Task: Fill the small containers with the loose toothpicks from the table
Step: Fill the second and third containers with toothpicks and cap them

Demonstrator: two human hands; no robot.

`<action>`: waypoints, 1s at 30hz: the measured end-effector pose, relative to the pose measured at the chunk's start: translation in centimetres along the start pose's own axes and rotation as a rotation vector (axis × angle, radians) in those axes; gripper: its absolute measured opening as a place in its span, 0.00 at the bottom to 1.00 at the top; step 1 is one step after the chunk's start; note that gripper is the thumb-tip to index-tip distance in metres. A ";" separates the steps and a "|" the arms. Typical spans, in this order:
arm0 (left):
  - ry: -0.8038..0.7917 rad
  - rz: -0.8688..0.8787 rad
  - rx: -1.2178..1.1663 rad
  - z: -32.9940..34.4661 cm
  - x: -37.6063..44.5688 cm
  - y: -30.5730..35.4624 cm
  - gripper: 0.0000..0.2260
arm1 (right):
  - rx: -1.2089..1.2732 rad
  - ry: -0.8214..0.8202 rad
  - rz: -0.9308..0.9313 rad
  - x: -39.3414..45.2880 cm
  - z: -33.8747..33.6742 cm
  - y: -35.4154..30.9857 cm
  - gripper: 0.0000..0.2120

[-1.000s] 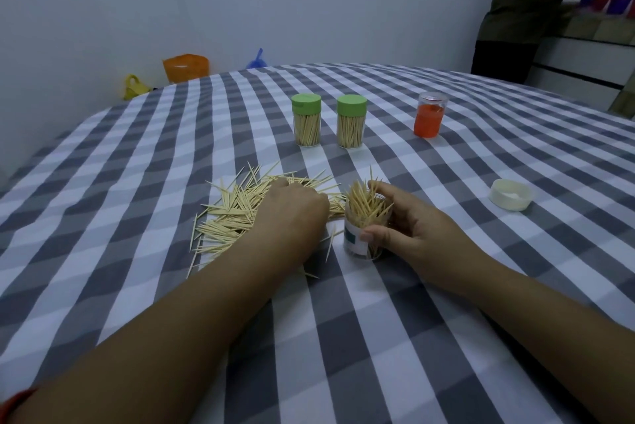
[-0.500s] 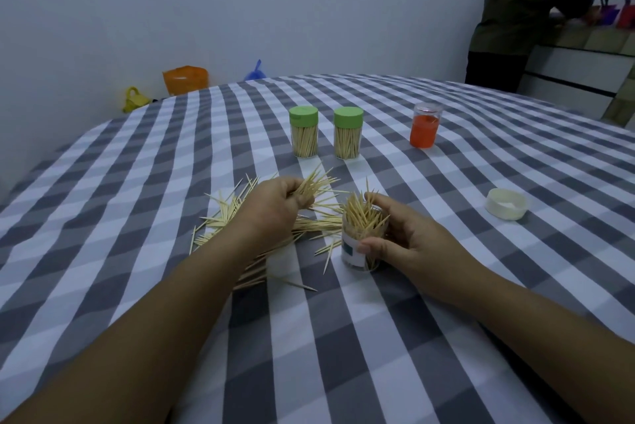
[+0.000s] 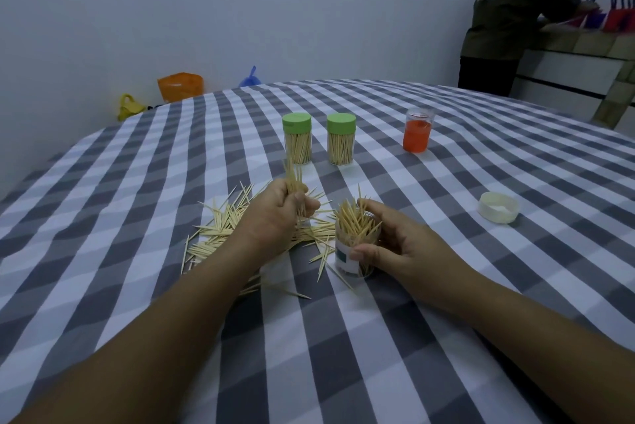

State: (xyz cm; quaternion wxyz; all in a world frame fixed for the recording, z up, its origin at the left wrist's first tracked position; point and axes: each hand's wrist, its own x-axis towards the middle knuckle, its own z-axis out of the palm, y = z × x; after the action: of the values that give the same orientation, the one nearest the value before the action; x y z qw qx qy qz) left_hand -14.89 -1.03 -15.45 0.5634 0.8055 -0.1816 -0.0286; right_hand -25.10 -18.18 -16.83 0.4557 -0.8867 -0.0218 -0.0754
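A heap of loose toothpicks (image 3: 220, 233) lies on the checked tablecloth (image 3: 343, 337), left of centre. My left hand (image 3: 275, 217) grips a bunch of toothpicks (image 3: 294, 179) held nearly upright above the heap. My right hand (image 3: 391, 248) holds a small clear container (image 3: 352, 253) with a white label; it stands upright with toothpicks sticking out of its open top. The left hand is just left of this container. Two green-lidded containers (image 3: 297, 138) (image 3: 341, 139) full of toothpicks stand behind.
A clear jar of orange contents (image 3: 417, 135) stands at the back right. A white lid (image 3: 499, 207) lies on the cloth to the right. A person (image 3: 508, 18) stands at a counter beyond the table. Orange, yellow and blue items (image 3: 180, 85) sit past the far edge.
My left hand has lifted off the heap with a bunch of toothpicks and turned them upright. The right hand has kept its hold on the container.
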 end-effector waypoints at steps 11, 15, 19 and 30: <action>0.030 0.056 -0.350 0.9 -1.6 2.7 0.09 | 0.034 -0.006 -0.018 0.1 0.0 0.0 0.33; -0.013 0.102 -0.363 1.8 -2.3 3.0 0.08 | 0.052 -0.007 -0.022 0.0 0.0 0.1 0.33; -0.066 0.112 -0.361 2.4 -2.5 2.8 0.08 | 0.065 -0.011 -0.033 0.0 0.0 0.1 0.32; -0.145 0.182 -0.123 2.7 -2.3 1.9 0.10 | 0.099 -0.010 -0.069 0.1 -0.1 0.2 0.26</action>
State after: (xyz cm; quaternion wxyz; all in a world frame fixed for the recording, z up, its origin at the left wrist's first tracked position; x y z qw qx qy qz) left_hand -18.22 -3.32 -15.03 0.5974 0.7454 -0.2920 -0.0468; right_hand -25.03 -18.34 -16.94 0.4962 -0.8620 -0.0583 -0.0853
